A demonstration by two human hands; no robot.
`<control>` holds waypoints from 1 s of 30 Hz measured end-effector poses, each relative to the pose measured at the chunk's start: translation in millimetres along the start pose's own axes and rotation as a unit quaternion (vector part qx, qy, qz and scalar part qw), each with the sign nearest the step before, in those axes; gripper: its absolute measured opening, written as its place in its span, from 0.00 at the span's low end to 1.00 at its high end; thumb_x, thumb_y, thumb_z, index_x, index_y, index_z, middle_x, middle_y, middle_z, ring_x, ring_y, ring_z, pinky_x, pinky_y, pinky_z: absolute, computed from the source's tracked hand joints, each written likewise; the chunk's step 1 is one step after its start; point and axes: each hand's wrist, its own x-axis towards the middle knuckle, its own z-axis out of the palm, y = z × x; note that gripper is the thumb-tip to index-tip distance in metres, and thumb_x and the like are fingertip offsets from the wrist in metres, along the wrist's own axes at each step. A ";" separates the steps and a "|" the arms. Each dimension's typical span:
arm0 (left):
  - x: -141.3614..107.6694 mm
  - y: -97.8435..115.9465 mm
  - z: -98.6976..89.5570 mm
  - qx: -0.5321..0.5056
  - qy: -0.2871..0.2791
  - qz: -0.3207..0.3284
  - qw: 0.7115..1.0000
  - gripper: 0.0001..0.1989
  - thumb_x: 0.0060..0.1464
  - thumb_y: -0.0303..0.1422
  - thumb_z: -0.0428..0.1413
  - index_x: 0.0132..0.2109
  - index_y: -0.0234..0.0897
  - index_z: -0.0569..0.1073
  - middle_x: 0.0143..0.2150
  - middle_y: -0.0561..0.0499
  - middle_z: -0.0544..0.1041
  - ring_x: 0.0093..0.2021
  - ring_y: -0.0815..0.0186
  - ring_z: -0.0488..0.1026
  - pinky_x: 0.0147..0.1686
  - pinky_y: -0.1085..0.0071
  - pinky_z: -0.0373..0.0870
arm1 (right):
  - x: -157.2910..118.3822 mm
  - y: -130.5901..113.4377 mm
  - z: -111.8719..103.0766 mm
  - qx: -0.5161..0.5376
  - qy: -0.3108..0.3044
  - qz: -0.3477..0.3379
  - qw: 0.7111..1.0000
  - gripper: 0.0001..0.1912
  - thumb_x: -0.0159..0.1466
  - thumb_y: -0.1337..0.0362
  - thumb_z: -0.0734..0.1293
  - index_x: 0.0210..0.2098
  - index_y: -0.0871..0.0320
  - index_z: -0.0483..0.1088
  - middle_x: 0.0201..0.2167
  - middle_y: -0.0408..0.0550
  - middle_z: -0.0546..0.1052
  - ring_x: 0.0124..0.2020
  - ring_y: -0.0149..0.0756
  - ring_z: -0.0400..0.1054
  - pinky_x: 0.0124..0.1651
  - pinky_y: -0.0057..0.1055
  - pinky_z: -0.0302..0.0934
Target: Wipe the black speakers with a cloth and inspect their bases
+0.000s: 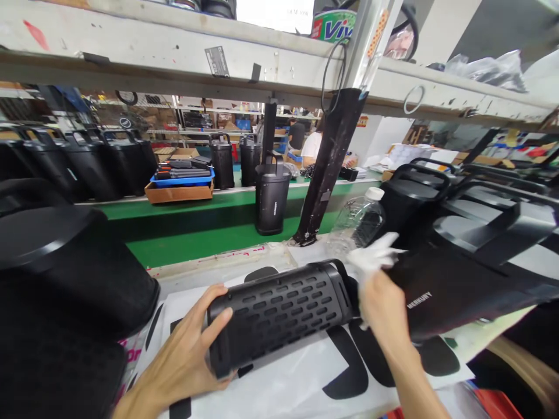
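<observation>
A black slotted housing (279, 308) with a loop handle, like a portable speaker's, lies on its side before me. My left hand (196, 340) grips its near-left end, thumb on top and fingers around the edge. At the other end, my right hand (384, 302) is closed on a crumpled white cloth (374, 255), which is smeared by motion. Whether the cloth touches the housing I cannot tell. Beneath the housing is a white sheet (279, 390) with black cut-out shapes, among them a curved black piece (349, 366).
Large black handled units stand at left (65, 267) and right (471, 273), the right one marked MERKURY. A clear bottle (356, 218) is behind the cloth. Past a dark post (325, 169) runs a green conveyor (196, 233) bearing a smaller unit (273, 198). A shelf crosses overhead. People sit beyond.
</observation>
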 end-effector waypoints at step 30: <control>116.7 43.3 -55.4 -0.214 0.065 -0.216 0.950 0.60 0.43 0.38 0.66 0.71 0.52 0.33 0.72 0.47 0.54 0.69 0.48 0.57 0.66 0.44 0.57 | 24.8 -154.7 1.3 -0.113 0.201 -0.258 0.938 0.26 0.70 0.48 0.51 0.29 0.56 0.69 0.22 0.51 0.69 0.25 0.40 0.61 0.30 0.38 0.49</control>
